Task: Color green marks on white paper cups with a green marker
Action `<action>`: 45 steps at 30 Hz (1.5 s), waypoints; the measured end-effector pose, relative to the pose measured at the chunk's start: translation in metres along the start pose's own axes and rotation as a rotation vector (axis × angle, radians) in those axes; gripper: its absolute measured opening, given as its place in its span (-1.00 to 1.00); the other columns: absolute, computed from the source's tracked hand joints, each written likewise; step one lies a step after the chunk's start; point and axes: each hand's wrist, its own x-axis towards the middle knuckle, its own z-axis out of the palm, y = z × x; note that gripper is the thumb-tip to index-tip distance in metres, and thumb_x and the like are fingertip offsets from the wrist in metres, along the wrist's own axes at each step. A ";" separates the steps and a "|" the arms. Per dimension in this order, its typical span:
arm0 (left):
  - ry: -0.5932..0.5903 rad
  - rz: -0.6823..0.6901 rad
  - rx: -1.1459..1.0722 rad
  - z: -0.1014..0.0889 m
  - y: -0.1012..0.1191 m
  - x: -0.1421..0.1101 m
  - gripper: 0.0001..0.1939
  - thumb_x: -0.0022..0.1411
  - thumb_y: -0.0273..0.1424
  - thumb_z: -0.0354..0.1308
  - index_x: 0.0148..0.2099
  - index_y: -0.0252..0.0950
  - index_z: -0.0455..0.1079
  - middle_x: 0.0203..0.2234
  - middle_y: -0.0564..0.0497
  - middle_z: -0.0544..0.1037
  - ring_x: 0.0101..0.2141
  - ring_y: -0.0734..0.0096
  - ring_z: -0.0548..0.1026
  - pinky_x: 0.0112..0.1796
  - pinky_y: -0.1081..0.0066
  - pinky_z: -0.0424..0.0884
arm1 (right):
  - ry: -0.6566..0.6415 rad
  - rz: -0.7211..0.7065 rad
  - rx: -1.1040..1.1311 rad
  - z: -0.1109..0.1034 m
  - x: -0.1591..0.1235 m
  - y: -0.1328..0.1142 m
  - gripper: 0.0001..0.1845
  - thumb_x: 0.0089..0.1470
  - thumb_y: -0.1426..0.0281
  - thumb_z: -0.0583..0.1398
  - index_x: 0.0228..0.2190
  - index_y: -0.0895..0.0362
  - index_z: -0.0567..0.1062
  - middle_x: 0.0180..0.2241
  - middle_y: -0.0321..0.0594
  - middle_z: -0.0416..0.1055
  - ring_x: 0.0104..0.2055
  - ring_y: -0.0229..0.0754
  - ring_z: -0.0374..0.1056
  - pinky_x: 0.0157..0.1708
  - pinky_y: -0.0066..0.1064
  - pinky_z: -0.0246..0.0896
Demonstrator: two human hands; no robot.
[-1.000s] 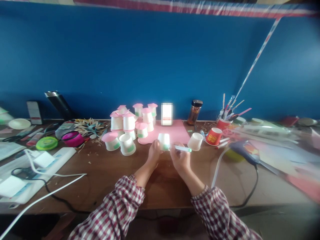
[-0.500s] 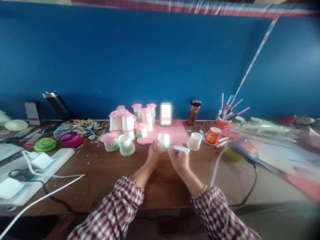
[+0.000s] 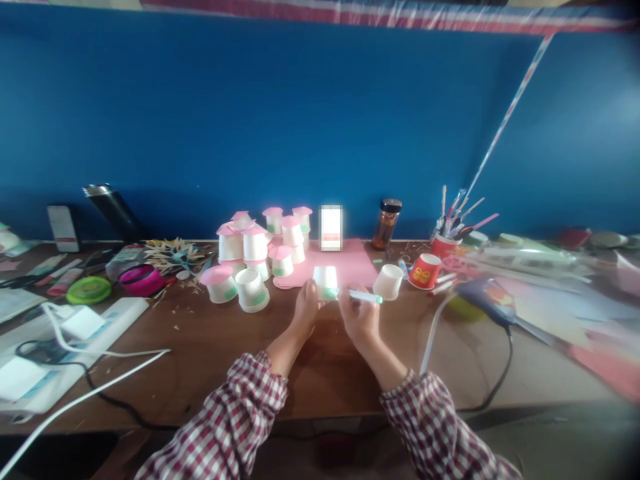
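My left hand (image 3: 306, 305) is closed round the side of a white paper cup (image 3: 325, 279), which is upside down and has a green patch low on its side. In my right hand (image 3: 361, 317) is a marker pen (image 3: 366, 296) with a white barrel and a pale green end pointing right. The pen's other end meets the cup near the green patch. Behind the cup lies pink paper (image 3: 345, 261). Another white paper cup (image 3: 388, 282) stands just right of the pen. To the left are several cups with pink paper tops (image 3: 255, 243).
A red paper cup (image 3: 425, 271), loose markers and a glue gun (image 3: 484, 299) lie to the right. A dark-lidded jar (image 3: 387, 224) stands at the back. On the left are a power strip (image 3: 117, 323), white cables, a green tape roll (image 3: 89, 290) and wooden sticks (image 3: 175, 255).
The green patch on the cup shows more plainly, and the marker has shifted slightly to the right. Both hands keep their hold.
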 end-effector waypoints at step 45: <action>0.068 -0.021 -0.092 -0.002 -0.004 0.006 -0.56 0.21 -0.06 -0.04 -0.11 -0.33 0.33 -0.15 -0.17 0.46 -0.15 0.21 0.46 -0.18 0.15 0.45 | -0.033 0.076 -0.008 -0.001 0.000 0.000 -0.73 0.08 0.26 0.08 -0.48 0.17 0.45 -0.69 -0.32 0.33 -0.67 -0.31 0.22 -0.63 -0.53 0.12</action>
